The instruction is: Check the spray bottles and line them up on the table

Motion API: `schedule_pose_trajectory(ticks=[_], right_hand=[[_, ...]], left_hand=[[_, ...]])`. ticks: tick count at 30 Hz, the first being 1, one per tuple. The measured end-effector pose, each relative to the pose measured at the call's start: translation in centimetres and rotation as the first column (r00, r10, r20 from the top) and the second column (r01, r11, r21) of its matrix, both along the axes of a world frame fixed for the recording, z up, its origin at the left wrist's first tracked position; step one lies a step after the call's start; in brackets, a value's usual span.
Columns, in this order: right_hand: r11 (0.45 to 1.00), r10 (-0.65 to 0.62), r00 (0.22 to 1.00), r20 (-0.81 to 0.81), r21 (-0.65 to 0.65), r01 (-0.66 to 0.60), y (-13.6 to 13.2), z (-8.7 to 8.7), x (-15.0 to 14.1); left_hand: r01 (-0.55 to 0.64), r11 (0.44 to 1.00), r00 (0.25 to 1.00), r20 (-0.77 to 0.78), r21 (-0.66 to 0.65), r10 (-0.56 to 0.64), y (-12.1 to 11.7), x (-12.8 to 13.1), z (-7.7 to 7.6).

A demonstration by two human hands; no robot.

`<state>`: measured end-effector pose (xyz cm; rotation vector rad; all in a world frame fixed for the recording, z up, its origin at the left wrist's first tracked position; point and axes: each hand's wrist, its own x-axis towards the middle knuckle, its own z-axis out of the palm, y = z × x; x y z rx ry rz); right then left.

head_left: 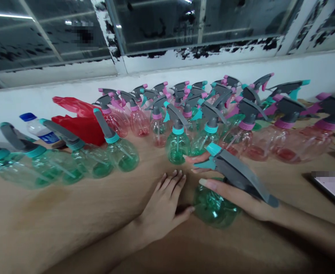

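Note:
My right hand (236, 196) is wrapped round the neck of a green spray bottle (215, 207) with a grey and turquoise trigger head. The bottle leans slightly, low over the table or resting on it; which of the two I cannot tell. My left hand (165, 199) lies flat on the tabletop, fingers stretched forward, its thumb close to the held bottle's side. Just beyond my hands stands another green spray bottle (178, 146) with a turquoise collar. Left of that is a green spray bottle (123, 154) at the end of a row of similar ones.
Several pink spray bottles (291, 140) and green ones crowd the back and right of the wooden table (104, 220). A red plastic bag (81, 121) and a blue-capped water bottle (43, 129) sit at the back left. A flat screen device (334, 190) lies at the right edge.

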<state>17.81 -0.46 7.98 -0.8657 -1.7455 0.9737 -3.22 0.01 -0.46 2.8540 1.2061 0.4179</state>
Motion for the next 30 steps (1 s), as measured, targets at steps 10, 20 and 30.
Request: schedule_pose_trajectory(ticks=[10, 20, 30], right_hand=[[0.998, 0.030, 1.000, 0.007, -0.055, -0.030, -0.01, -0.33, 0.07], [0.999, 0.011, 1.000, 0.005, -0.047, -0.011, -0.07, -0.49, 0.20], [0.996, 0.027, 1.000, 0.014, -0.080, -0.026, -0.09, 0.02, -0.02]], left_hand=[[-0.003, 1.000, 1.000, -0.004, -0.027, 0.003, 0.00, 0.13, 0.48], [-0.013, 0.999, 0.999, -0.038, -0.048, 0.011, -0.05, 0.20, 0.62], [-0.007, 0.999, 1.000, -0.016, -0.049, 0.006, -0.04, 0.14, 0.54]])
